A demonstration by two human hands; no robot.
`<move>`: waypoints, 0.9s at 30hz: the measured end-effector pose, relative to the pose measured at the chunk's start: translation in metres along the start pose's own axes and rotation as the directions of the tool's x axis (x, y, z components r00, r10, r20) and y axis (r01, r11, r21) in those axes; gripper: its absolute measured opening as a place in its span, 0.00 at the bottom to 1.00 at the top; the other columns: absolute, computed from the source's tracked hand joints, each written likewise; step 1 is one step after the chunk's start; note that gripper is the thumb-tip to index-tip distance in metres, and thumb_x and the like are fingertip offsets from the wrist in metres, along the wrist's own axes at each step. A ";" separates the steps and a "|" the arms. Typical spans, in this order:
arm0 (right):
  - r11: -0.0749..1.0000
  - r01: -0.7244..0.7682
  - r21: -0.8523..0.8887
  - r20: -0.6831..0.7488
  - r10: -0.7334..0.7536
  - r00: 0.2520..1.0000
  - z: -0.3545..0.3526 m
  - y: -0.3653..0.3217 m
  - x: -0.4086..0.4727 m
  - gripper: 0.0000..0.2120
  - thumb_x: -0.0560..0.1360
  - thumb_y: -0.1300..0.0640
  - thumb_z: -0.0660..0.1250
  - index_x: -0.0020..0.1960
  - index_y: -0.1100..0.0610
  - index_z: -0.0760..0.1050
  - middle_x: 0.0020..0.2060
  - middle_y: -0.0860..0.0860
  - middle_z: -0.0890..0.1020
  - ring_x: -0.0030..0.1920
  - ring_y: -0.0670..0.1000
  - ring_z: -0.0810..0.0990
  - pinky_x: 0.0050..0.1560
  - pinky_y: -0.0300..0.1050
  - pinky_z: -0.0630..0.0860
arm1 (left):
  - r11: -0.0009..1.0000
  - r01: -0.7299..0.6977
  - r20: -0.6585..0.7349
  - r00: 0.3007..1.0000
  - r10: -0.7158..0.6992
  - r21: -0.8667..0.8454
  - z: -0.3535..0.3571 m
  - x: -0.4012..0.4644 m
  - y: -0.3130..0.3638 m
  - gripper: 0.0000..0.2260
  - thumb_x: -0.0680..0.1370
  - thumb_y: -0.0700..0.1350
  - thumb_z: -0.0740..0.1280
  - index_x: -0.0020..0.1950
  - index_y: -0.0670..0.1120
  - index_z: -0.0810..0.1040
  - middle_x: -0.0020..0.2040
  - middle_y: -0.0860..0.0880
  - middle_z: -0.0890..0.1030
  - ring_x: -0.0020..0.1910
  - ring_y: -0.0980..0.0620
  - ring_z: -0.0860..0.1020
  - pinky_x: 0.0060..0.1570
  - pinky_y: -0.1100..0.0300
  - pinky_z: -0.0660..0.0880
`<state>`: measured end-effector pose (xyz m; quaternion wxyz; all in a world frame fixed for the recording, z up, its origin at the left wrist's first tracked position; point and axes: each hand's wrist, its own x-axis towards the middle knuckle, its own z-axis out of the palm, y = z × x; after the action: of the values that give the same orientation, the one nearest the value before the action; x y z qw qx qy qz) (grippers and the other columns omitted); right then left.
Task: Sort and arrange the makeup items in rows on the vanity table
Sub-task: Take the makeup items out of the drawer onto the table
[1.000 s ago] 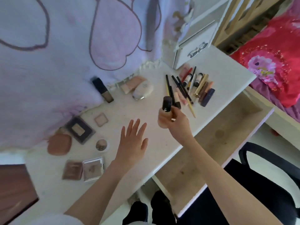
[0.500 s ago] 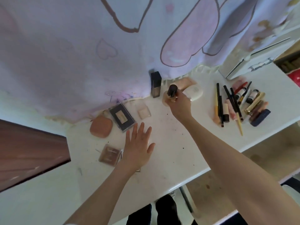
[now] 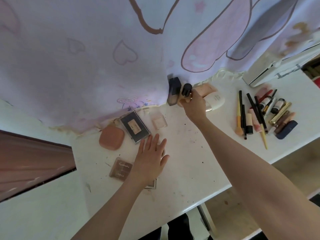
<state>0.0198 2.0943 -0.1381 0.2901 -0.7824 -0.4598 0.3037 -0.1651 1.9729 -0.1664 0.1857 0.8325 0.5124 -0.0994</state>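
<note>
Nearest the camera, the left hand (image 3: 150, 160) lay flat on the white vanity table (image 3: 190, 170), fingers spread and holding nothing, partly covering a clear compact (image 3: 152, 184) beside a brown eyeshadow palette (image 3: 120, 169). Just beyond sat a peach puff case (image 3: 111, 138), a dark palette (image 3: 135, 126) and a small pink compact (image 3: 159, 122). To the right lay a cluster of pencils, brushes and lipsticks (image 3: 263, 113). Farthest back, the right hand (image 3: 194, 105) was clamped on a black-capped foundation bottle (image 3: 185, 93), upright just beside a dark rectangular bottle (image 3: 173, 92) at the hanging cloth (image 3: 103, 58).
</note>
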 end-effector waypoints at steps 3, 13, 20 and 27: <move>0.998 -0.030 0.054 0.027 0.029 0.999 -0.006 0.004 -0.012 0.23 0.75 0.57 0.65 0.69 0.57 0.66 0.57 0.54 0.77 0.57 0.55 0.75 0.52 0.50 0.74 | 1.000 0.003 0.005 1.000 -0.003 0.007 -0.002 -0.001 0.001 0.25 0.81 0.58 0.46 0.76 0.51 0.47 0.77 0.45 0.46 0.76 0.46 0.43 0.72 0.49 0.40; 0.982 0.059 -0.178 -0.059 -0.070 0.996 -0.060 0.085 -0.150 0.27 0.77 0.51 0.65 0.72 0.56 0.62 0.67 0.54 0.71 0.66 0.54 0.70 0.64 0.48 0.69 | 0.981 -0.193 -0.083 0.978 0.189 -0.034 -0.002 -0.023 0.049 0.23 0.81 0.52 0.50 0.76 0.50 0.51 0.77 0.47 0.50 0.76 0.48 0.45 0.73 0.49 0.46; 0.914 -0.012 -0.406 -0.081 -0.022 0.996 -0.119 0.183 -0.225 0.26 0.77 0.52 0.64 0.72 0.57 0.63 0.71 0.55 0.66 0.72 0.55 0.62 0.72 0.50 0.56 | 0.909 -0.404 -0.130 0.911 0.391 -0.101 0.030 -0.067 0.132 0.20 0.81 0.44 0.56 0.72 0.45 0.63 0.73 0.44 0.63 0.74 0.44 0.57 0.72 0.49 0.55; 0.925 -0.278 -0.259 -0.117 0.256 0.960 -0.160 0.271 -0.276 0.31 0.78 0.53 0.63 0.75 0.60 0.54 0.76 0.57 0.53 0.75 0.56 0.52 0.73 0.48 0.55 | 0.890 -0.456 0.095 0.886 0.454 -0.009 0.096 -0.090 0.226 0.22 0.82 0.51 0.49 0.76 0.50 0.50 0.77 0.49 0.49 0.76 0.49 0.42 0.73 0.53 0.40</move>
<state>0.1769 1.7087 -0.1758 0.1538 -0.8818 -0.3742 0.2423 -0.0026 1.7681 -0.1749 0.2222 0.9250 0.2931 -0.0959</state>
